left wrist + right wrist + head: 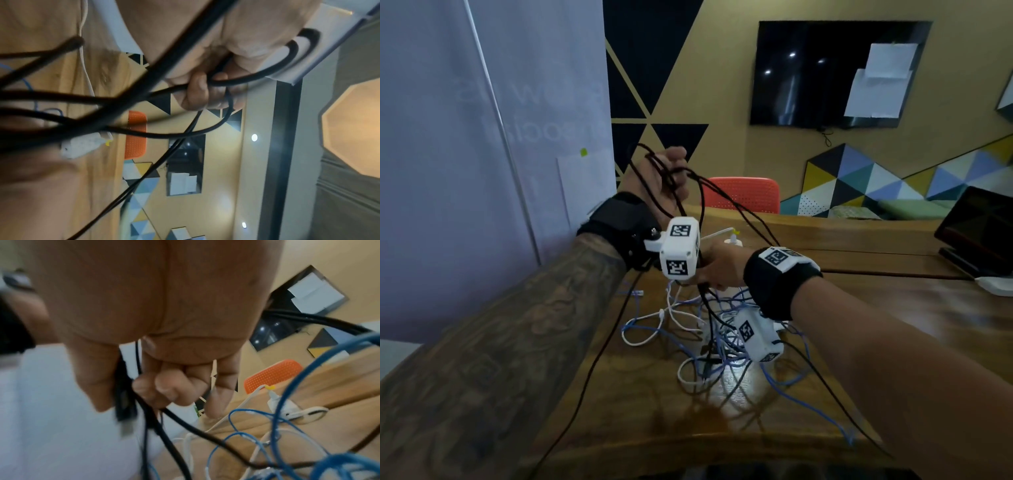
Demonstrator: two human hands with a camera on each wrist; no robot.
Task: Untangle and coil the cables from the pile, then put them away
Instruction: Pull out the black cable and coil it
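Gripped in the raised left hand [659,178], several loops of thin black round cable [702,192] are seen from the head camera, held above a glossy brown wooden table [893,308]. Lower down, strands of the same cable are held by the right hand [717,265], its fingers closed around them. Beneath both hands, a tangled pile of blue and white cables [709,335] is spread on the tabletop.

From the left wrist, curled fingers [198,92] are shown wrapped tight around the black loops [283,65].

From the right wrist, black strands and a blurred black plug with a metal tip [124,405] are shown clamped between thumb and bent fingers [164,387], above blue loops [242,439].
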